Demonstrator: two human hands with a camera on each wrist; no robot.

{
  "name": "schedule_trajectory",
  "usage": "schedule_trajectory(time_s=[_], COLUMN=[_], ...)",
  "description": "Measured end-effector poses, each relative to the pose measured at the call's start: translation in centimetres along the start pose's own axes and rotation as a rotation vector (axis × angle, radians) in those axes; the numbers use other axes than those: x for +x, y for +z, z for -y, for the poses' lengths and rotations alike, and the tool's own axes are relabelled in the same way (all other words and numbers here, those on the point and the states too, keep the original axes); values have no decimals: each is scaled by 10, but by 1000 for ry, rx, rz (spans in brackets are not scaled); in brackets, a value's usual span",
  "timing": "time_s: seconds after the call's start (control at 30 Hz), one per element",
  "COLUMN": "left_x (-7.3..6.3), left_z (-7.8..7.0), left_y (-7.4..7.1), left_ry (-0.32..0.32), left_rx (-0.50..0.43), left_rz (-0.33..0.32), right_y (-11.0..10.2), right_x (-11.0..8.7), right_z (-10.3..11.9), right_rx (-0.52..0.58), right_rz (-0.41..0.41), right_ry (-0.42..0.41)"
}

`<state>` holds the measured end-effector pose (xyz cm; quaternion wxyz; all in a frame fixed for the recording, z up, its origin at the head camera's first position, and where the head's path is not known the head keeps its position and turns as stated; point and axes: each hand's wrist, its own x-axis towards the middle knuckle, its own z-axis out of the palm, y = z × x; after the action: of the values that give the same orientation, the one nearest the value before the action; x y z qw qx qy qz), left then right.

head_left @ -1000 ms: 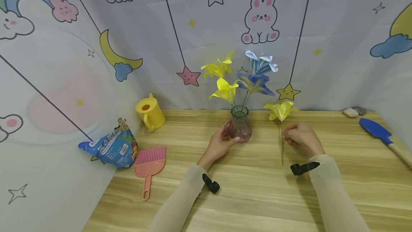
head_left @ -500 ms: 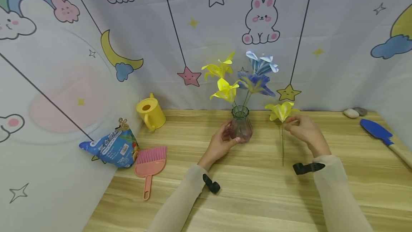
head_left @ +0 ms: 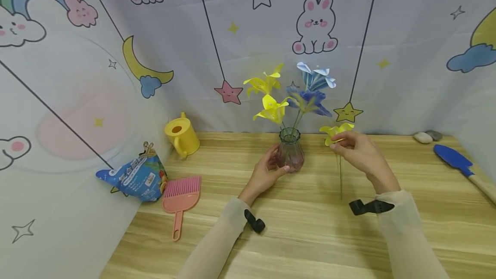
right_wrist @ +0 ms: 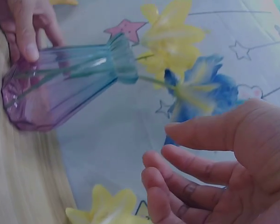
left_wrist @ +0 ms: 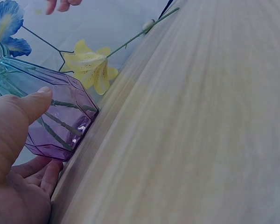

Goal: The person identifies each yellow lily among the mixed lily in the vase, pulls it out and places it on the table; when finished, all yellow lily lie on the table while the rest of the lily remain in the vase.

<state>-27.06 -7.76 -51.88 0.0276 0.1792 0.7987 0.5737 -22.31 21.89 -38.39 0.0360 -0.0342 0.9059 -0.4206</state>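
Observation:
My left hand holds a faceted glass vase, thumb on the near side and fingers behind it. Two yellow lilies and blue flowers stand in the vase, their stems visible through the purple glass in the left wrist view. To the right, another yellow lily lies on the table, stem towards the front. My right hand hovers over its bloom and partly hides it. In the right wrist view the thumb and fingers of this hand are apart, with nothing between them.
At the left are a yellow watering can, a blue bag closed with a clip, and a pink brush and dustpan. A blue trowel and two pebbles lie at the right. A patterned cloth backdrop rises behind the table.
My right hand has moved up from beside the lily's stem to over its bloom. The loose lily stays in place, and my left hand keeps its hold on the vase.

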Motion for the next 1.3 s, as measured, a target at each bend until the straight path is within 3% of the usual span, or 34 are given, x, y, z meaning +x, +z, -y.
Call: schedule_trajectory(time_s=[0.13,0.4,1.03,1.3], left_x=[0,-1,1,1], left_z=[-1,-2,1,2], left_y=[-2,0,0,0], left_ry=[4,8,1,12], left_rx=[5,13,4,-5], left_rz=[0,8,-3,-1], right_y=[4,23,39,55], right_x=[-4,-8,13,28], right_z=[11,25,58,70], right_rx=[31,227,296,309], right_rz=[-39,-100,-49,-69], right_ry=[-57,-158,-208,-243])
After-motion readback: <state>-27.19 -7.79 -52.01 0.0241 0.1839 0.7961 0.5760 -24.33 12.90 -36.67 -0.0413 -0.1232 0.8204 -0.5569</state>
